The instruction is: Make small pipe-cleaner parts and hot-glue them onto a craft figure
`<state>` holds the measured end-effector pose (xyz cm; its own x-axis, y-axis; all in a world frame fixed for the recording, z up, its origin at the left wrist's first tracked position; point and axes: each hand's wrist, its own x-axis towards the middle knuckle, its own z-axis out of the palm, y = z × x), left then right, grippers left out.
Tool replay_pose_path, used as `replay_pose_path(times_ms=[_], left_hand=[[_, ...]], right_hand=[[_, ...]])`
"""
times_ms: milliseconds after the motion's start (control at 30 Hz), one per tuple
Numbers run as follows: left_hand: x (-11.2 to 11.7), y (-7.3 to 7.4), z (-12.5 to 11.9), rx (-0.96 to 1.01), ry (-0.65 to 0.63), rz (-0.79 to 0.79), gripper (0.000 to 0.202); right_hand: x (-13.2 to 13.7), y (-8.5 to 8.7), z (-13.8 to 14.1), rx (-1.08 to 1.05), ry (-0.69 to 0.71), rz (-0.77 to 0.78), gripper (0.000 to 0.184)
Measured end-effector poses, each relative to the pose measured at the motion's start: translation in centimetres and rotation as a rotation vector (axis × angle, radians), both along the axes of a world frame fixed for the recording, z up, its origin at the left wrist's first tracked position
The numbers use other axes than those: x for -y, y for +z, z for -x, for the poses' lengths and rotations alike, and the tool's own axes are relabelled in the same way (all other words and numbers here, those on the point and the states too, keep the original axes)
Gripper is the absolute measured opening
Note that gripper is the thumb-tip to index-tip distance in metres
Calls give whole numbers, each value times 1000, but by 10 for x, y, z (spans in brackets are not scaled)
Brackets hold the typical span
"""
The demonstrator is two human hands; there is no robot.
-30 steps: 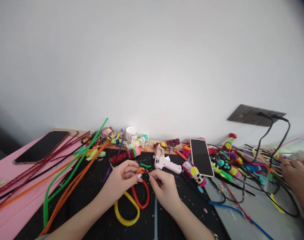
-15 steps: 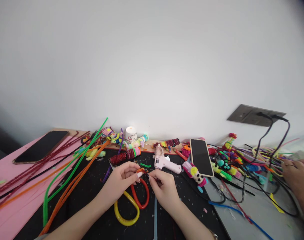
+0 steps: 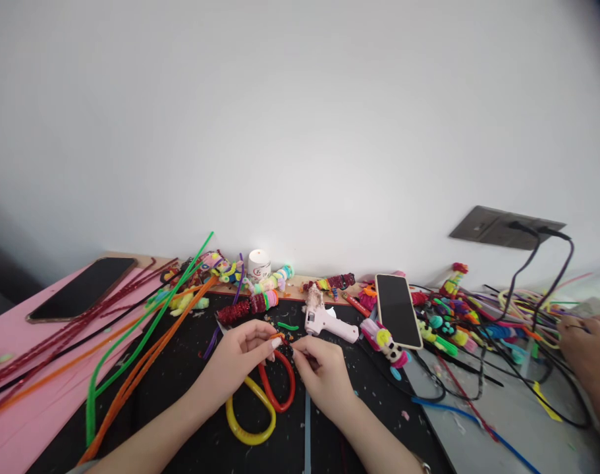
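Observation:
My left hand [image 3: 251, 347] is closed in a pinch on a small orange and dark pipe cleaner piece [image 3: 278, 336], largely hidden by the fingers. Opposite it, my right hand [image 3: 324, 372] pinches the dark end of the same piece, fingertips close to the left ones. Below my left hand lie scissors with one red handle loop [image 3: 292, 388] and one yellow loop [image 3: 253, 440]; the hand covers part of them. A pale pink glue gun [image 3: 332, 324] rests just beyond my right hand. Past my left hand is a dark red tinsel roll [image 3: 235, 312].
Long pipe cleaners [image 3: 132, 378] and a phone [image 3: 82, 289] lie on pink sheets at left. Along the wall are a white cup [image 3: 259, 264] and pipe cleaner figures. A second phone [image 3: 399, 309], tangled cables and another person's hand [image 3: 583, 345] are at right.
The small orange piece has turned slightly between my fingertips, so less of its orange part shows. Both hands stay in nearly the same place, and the surroundings look unchanged.

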<state>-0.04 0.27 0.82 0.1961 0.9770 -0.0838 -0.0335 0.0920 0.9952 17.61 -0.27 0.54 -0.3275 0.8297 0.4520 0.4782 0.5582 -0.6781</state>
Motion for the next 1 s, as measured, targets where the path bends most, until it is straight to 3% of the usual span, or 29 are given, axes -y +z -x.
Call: replay_pose_path(times_ms=[1000], left_hand=[[2, 4, -2, -4, 35, -29, 14]], right_hand=[[2, -2, -1, 12, 20, 30, 18]])
